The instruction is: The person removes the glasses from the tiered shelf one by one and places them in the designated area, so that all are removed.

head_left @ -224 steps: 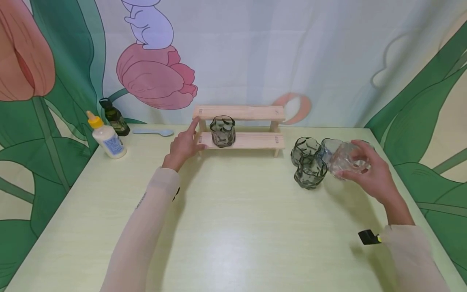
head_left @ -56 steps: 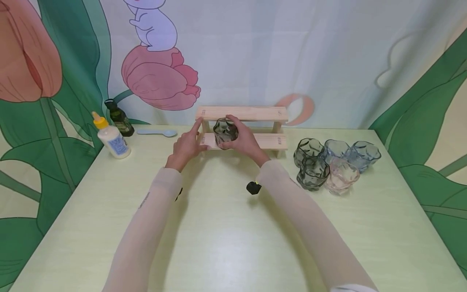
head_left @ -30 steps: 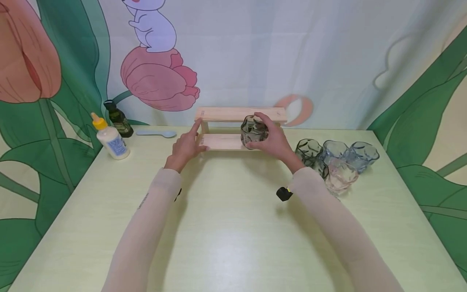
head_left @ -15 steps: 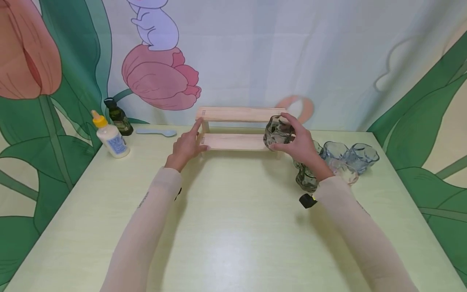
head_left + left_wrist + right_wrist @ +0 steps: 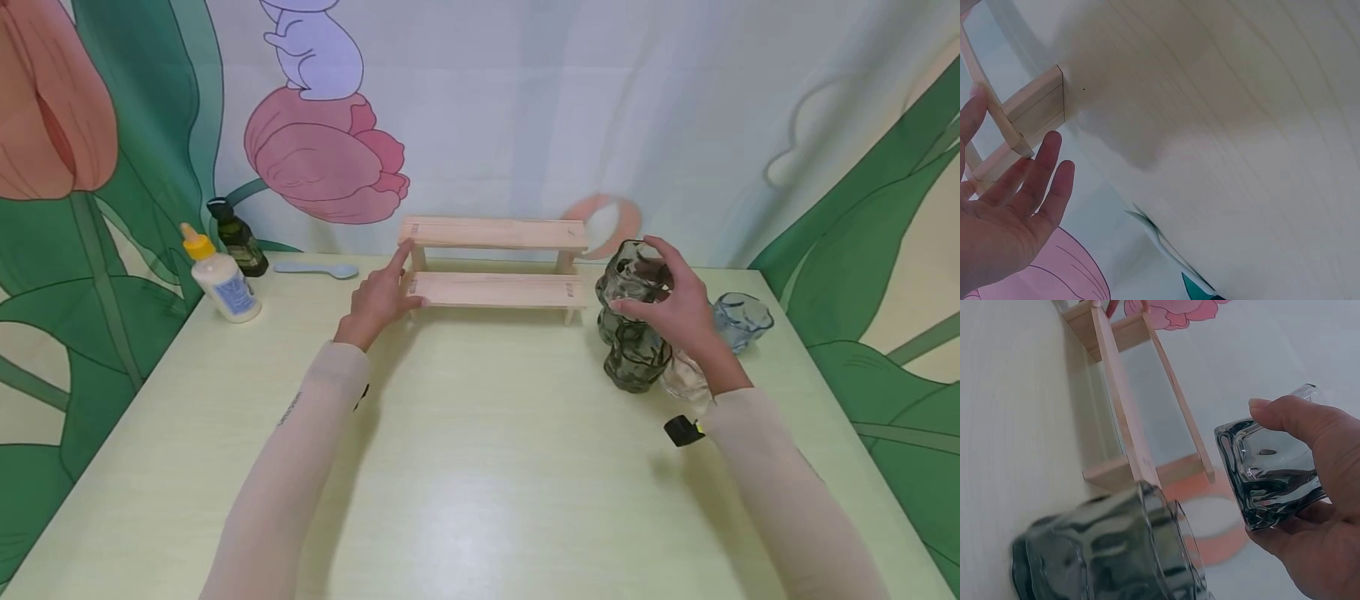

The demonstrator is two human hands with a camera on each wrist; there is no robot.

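Note:
My right hand holds a smoky grey glass between thumb and fingers, at the right of the table. In the right wrist view this held glass is off the table, beside another grey glass. A grey glass stands just below it in the head view, and another behind is partly covered. My left hand touches the left end of the two-tier wooden shelf, index finger at the upper board and thumb at the lower. In the left wrist view the left hand's other fingers extend loosely.
A clear pinkish glass and a blue glass stand beside the grey ones; a second blue glass is hidden behind the right hand. At the back left are a white glue bottle, a dark green bottle and a pale blue spoon.
My right hand set down the clear pinkish glass, gripped the grey glass on the lower board, then carried it rightward off the shelf to the other glasses. The left hand stayed at the shelf.

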